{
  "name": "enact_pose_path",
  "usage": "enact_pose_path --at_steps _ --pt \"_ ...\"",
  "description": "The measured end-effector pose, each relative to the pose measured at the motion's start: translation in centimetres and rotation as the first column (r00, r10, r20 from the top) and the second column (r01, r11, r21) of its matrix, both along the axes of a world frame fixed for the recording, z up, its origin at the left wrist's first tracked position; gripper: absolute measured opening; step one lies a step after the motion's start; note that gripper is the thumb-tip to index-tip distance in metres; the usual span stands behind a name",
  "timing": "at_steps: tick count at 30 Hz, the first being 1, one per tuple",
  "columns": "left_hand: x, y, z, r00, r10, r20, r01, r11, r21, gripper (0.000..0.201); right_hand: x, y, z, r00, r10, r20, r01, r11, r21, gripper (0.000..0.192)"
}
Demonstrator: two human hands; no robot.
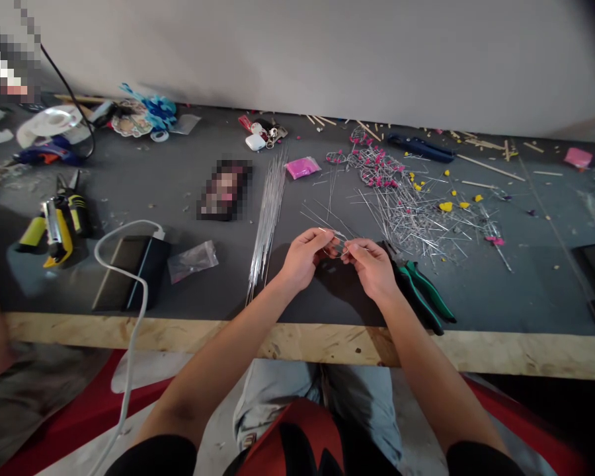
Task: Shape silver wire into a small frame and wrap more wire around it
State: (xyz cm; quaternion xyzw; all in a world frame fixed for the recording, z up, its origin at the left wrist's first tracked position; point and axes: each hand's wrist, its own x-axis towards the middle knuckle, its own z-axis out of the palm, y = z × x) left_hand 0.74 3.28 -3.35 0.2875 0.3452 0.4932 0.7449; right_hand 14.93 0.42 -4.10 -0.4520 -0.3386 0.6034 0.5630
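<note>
Between my two hands a thin silver wire (341,235) is held, bent into a loop; its full shape is partly hidden by my fingers. My left hand (307,256) pinches its left side, and my right hand (371,264) pinches the right side, both just above the table. Left of my left hand lies a long bundle of straight wires (268,225). Green-handled pliers (426,291) rest beside my right wrist. Beyond my right hand spreads a pile of cut wire pieces (416,215), with wire shapes dotted in pink (377,162) behind it.
A black power bank (131,271) with a white cable (141,284) lies left, near a clear plastic bag (193,261). Yellow-handled cutters (74,205) sit farther left. A pink packet (302,167), keys and an earbud case (255,142) lie toward the wall. A person's arm shows at the left edge.
</note>
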Motion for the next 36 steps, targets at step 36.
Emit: enact_pose_path --at_steps 36 --pt "0.8 -1.0 -0.1 0.998 0.064 0.027 -0.063 0.997 -0.041 0.020 -1.2 -0.2 -0.3 0.931 -0.272 0.243 0.240 0.959 0.154 0.018"
